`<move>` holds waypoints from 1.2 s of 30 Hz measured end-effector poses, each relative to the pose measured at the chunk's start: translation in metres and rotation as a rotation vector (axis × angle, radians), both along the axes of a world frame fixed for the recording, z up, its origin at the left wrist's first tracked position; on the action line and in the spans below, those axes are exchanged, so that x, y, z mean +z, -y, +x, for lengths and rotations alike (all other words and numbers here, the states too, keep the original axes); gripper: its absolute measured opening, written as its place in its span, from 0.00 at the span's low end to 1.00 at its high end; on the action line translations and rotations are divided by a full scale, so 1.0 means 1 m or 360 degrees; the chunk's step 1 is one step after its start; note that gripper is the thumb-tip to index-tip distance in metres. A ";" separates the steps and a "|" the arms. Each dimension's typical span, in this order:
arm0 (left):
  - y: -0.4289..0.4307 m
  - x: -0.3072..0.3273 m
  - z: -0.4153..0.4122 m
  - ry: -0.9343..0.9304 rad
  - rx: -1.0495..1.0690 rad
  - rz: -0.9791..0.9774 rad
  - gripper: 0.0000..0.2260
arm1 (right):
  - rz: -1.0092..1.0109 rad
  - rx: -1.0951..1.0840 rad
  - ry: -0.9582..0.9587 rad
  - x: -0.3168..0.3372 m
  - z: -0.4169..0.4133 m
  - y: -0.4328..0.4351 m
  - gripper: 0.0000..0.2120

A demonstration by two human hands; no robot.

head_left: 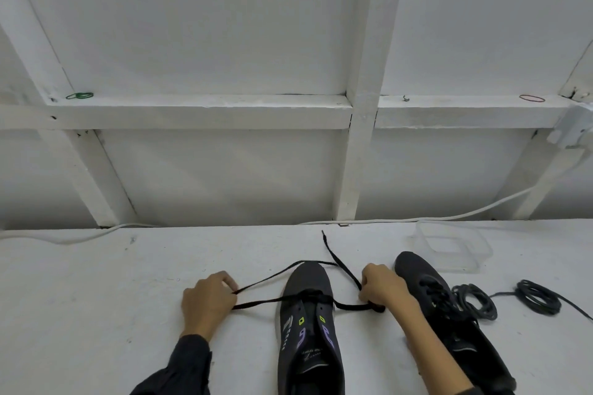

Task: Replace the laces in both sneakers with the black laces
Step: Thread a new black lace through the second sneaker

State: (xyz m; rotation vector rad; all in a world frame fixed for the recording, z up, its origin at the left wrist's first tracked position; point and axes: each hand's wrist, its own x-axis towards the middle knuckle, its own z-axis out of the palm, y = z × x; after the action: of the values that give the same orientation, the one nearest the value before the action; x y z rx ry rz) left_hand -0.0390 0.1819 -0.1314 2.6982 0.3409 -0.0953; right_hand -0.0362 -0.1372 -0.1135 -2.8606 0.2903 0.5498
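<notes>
On the table [96, 298], the black lace [349, 306] is pinched by the left hand [207, 298] and right hand [382, 289], held wide apart, seemingly so the knot [313, 296] on the middle sneaker [308, 346] gets cinched.

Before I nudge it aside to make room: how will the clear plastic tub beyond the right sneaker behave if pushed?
The clear plastic tub looks thin-walled and empty, so probably light. Low, wide and flat-based on the smooth white table, it would likely slide rather than tip or roll.
</notes>
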 end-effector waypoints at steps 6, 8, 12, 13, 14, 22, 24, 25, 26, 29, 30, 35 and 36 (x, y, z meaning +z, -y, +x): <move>-0.019 0.008 0.007 -0.0299 0.0017 0.0219 0.09 | -0.0050 -0.0039 -0.0074 0.021 0.012 0.001 0.08; -0.010 0.011 0.011 -0.0195 -0.0077 0.0397 0.10 | 0.0015 -0.0063 0.0161 0.021 0.020 -0.006 0.09; 0.025 0.010 0.022 0.0334 -0.0464 0.0174 0.18 | 0.0127 0.0112 0.0387 0.013 0.039 -0.023 0.16; 0.036 0.009 0.026 0.0393 -0.0610 0.0081 0.20 | 0.0137 0.0173 0.0385 0.008 0.045 -0.028 0.19; 0.046 0.007 0.031 0.0402 -0.0763 0.0031 0.22 | 0.0133 0.0229 0.0371 0.003 0.050 -0.032 0.21; 0.065 -0.023 0.043 0.0425 -0.1032 0.0103 0.10 | 0.0207 0.0171 0.0716 -0.035 0.056 -0.038 0.05; 0.064 -0.021 0.041 0.0469 -0.0912 0.0175 0.07 | 0.0321 0.0063 0.0767 -0.036 0.055 -0.033 0.09; 0.063 -0.021 0.039 0.0470 -0.0856 0.0206 0.06 | 0.0375 0.0018 0.0772 -0.036 0.055 -0.032 0.12; 0.061 -0.023 0.038 0.0457 -0.0806 0.0206 0.06 | 0.0403 -0.0011 0.0757 -0.036 0.056 -0.031 0.14; 0.054 -0.027 0.034 0.0463 -0.0634 -0.0184 0.06 | 0.0441 -0.0012 0.0654 -0.028 0.054 -0.031 0.15; 0.053 -0.025 0.032 0.0462 -0.0601 -0.0369 0.08 | 0.0512 -0.0019 0.0659 -0.022 0.052 -0.030 0.14; 0.053 0.006 0.010 0.0479 -0.0528 -0.1021 0.13 | 0.1363 -0.0249 0.0728 0.028 0.014 -0.033 0.10; 0.052 0.009 0.005 0.0481 -0.0506 -0.1104 0.12 | 0.1509 -0.0255 0.0689 0.036 0.003 -0.032 0.09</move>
State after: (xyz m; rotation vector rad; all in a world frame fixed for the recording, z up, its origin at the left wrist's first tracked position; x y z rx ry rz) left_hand -0.0340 0.1301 -0.1227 2.0116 -0.1904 0.0892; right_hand -0.0333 -0.1056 -0.0778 -1.9330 0.1246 -0.0065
